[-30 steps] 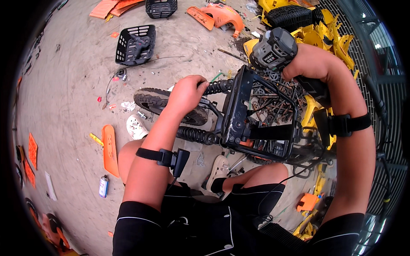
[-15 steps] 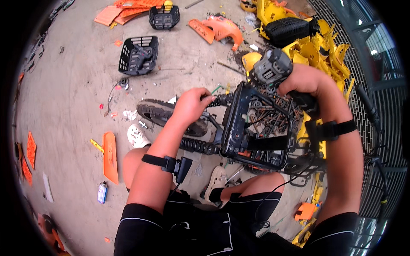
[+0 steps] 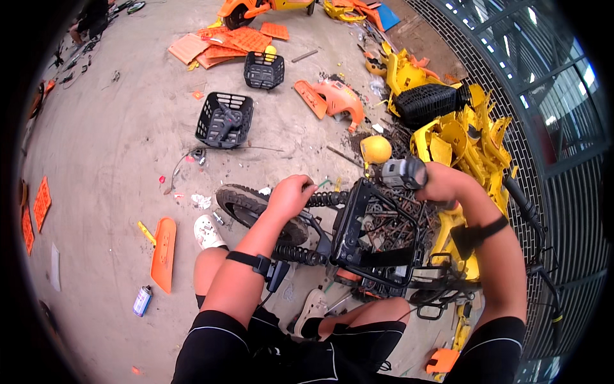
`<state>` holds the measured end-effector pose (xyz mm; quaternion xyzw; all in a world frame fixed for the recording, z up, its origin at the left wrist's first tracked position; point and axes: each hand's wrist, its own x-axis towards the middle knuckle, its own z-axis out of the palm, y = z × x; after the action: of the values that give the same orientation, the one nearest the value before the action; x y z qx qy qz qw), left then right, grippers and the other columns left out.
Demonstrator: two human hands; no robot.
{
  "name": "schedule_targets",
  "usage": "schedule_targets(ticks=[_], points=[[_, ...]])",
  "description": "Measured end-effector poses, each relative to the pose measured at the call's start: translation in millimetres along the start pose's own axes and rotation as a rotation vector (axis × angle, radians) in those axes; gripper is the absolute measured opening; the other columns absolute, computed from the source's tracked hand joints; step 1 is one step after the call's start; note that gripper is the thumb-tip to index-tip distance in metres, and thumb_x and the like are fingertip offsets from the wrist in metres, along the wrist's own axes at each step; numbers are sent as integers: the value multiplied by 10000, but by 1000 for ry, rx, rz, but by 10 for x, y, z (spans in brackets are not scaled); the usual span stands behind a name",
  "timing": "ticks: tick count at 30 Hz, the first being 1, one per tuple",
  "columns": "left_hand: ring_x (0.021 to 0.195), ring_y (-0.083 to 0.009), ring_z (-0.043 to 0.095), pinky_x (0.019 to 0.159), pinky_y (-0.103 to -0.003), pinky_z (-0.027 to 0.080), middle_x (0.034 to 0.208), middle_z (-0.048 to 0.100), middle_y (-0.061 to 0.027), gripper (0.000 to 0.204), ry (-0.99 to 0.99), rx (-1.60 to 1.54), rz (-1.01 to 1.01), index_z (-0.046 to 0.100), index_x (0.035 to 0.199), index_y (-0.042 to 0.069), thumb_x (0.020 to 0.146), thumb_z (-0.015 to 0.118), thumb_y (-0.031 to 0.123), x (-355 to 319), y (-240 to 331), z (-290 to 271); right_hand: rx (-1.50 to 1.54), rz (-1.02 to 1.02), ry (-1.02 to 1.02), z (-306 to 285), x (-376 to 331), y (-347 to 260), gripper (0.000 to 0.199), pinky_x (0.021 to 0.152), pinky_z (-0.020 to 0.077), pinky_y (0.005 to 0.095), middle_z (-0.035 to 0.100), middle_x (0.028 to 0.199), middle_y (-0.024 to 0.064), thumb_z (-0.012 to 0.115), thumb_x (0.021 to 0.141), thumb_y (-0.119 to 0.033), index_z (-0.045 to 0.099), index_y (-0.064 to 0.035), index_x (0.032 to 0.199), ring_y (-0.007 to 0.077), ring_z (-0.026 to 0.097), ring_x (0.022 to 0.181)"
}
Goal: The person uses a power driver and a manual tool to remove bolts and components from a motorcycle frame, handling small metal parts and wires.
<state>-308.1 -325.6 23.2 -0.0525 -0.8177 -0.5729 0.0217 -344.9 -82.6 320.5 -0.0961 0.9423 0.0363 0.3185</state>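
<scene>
My right hand (image 3: 441, 184) is wrapped round a grey and black cordless power driver (image 3: 403, 173), slightly blurred. The driver's front end points left, over the upper corner of a black metal frame (image 3: 345, 227). My left hand (image 3: 291, 197) is closed in a pinch beside a black shock absorber (image 3: 327, 199); what its fingertips hold, if anything, is hidden. A second shock absorber (image 3: 298, 255) lies below my left forearm. Both run from the frame toward a knobbly black tyre (image 3: 240, 200). This wheeled frame lies on its side between my legs.
Loose bolts and metal bits (image 3: 390, 221) lie heaped beyond the frame. Yellow plastic panels (image 3: 457, 141) are piled at the right. Black baskets (image 3: 224, 120), an orange fender (image 3: 339, 102), an orange panel (image 3: 164, 256) and a spray can (image 3: 142, 301) sit on the concrete floor.
The view has tipped upward, so more of the far floor shows. My right hand has lowered the driver nearer the frame's corner and turned it. My left hand stays by the shock absorber.
</scene>
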Motion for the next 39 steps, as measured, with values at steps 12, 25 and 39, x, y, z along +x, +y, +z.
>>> schedule_targets(ticks=[12,25,39], points=[[816,-248,652,795,-350,530,986,674,-143,246,55,1,51,701,1108,14,909,698,158,-13,-202,21,1407,-1,447,1599,-1772,436,553,697,581,351,720,1010,126,784,658,-14,623,0,1186,210,689,783],[962,-134,653,868,-294,525,1025,696,-61,167,-270,-401,115,640,1127,10,992,628,107,-1395,1745,-654,2019,-438,452,3514,-2846,248,851,696,597,394,652,1191,211,765,610,130,460,4,1394,312,711,913],[886,-183,678,783,-305,551,992,696,-89,203,-334,-120,352,698,1093,13,911,734,94,-3351,2617,-617,1546,-851,217,3480,-2912,-428,555,902,527,340,702,1132,112,743,802,44,543,23,1319,194,685,1026]])
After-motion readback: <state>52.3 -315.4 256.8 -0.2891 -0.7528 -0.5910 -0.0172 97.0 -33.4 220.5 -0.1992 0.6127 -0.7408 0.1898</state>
